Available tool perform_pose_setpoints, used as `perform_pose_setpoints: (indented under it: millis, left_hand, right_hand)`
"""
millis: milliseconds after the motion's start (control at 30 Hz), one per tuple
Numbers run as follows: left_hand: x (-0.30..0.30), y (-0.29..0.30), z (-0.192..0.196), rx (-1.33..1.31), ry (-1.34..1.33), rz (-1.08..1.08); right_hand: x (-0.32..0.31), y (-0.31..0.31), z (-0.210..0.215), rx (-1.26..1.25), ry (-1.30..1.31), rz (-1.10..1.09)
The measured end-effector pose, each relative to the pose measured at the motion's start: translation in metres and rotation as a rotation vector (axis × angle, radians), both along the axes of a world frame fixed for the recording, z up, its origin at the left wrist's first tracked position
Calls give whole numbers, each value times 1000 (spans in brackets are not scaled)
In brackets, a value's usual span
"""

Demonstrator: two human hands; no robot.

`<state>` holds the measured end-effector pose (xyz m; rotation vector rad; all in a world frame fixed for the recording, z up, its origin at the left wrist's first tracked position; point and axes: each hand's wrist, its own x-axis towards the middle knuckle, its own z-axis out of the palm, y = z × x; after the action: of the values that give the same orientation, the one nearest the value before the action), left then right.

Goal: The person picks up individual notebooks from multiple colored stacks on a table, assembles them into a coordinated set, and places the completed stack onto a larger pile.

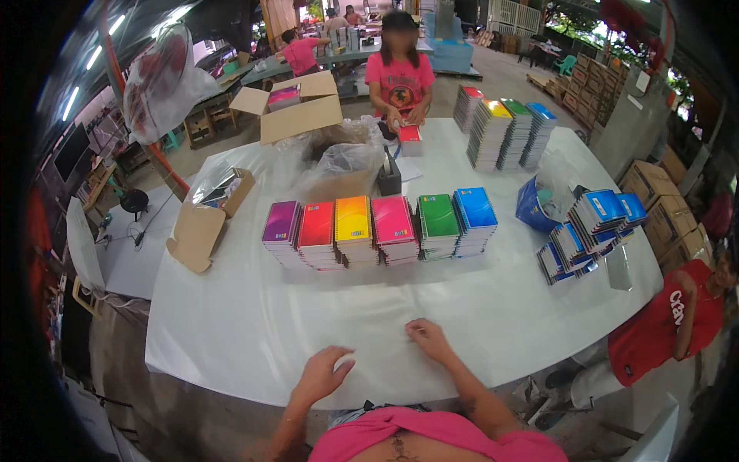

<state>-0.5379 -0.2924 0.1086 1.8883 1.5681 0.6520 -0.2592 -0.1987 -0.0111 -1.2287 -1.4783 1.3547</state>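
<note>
The 6 stacks of wire-bound notebooks stand in 1 side-to-side row near the middle of the white table (231,327). From left to right, the top covers are: purple stack (281,231), red stack (316,233), yellow stack (353,231), pink stack (394,235), green stack (439,227) and blue stack (476,219).

The person's 2 hands are on the near side of the row, apart from it and from each other. The left hand (325,375) is empty, with the thumb spread away from the fingers. The right hand (428,339) has bent fingers; whether thumb and fingertips meet cannot be told. Contact of either hand with the tabletop also cannot be told.

Behind the row is an open cardboard box (339,185) with a clear plastic liner. The dark holder (389,179) sits just beside its right side. At the far edge, a co-worker in a pink shirt (400,81) has both hands at a red-topped notebook stack (410,138).

To the right of that co-worker, 4 taller notebook stacks (493,138) stand close together. Nearer, a blue container (533,208) stands beside staggered blue notebooks (585,231). To the left lies a small open carton (198,231).
</note>
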Motion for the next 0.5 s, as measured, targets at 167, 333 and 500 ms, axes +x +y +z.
perform_pose_setpoints:
  millis: [167,333,500]
  left_hand:
    - [50,28,-40,10,-178,130]
    - [73,16,-75,-208,534,-392]
    - [108,79,29,-288,431,-664]
  right_hand:
    - [-49,-18,-20,613,-612,-113]
    - [-43,-13,-23,543,-563,-109]
    - [-39,-16,-25,572,-626,-97]
